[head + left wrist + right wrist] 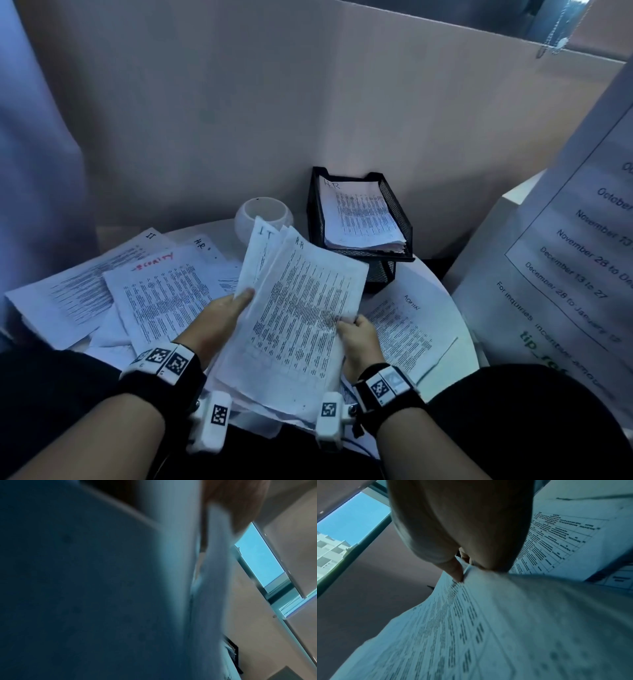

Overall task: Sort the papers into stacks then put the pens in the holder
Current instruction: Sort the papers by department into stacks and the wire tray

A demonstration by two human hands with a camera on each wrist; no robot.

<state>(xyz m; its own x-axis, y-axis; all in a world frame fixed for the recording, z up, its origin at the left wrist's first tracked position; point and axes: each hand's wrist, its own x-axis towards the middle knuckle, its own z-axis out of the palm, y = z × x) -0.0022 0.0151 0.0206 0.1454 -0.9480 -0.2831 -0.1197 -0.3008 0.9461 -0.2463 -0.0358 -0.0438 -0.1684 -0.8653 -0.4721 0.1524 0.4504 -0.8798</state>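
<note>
I hold a bundle of printed papers [294, 318] up over the round white table [459, 329]. My left hand [236, 301] grips the bundle's left side, thumb on the sheets. My right hand [352, 325] pinches the right edge of the top sheet, marked "H.R"; the right wrist view shows its fingertips [457, 573] nipping that edge. A sheet marked "IT" [265, 240] sticks up behind. A black mesh tray [404, 219] at the back holds an "H.R" stack [359, 216]. Loose sheets marked "SECURITY" [161, 291], "IT" and "HR" lie at left. No pens are visible.
A white round holder [263, 214] stands left of the tray, partly behind the held papers. Another sheet [407, 329] lies at right on the table. A large printed notice [565, 260] leans at far right. A beige partition [308, 102] backs the table.
</note>
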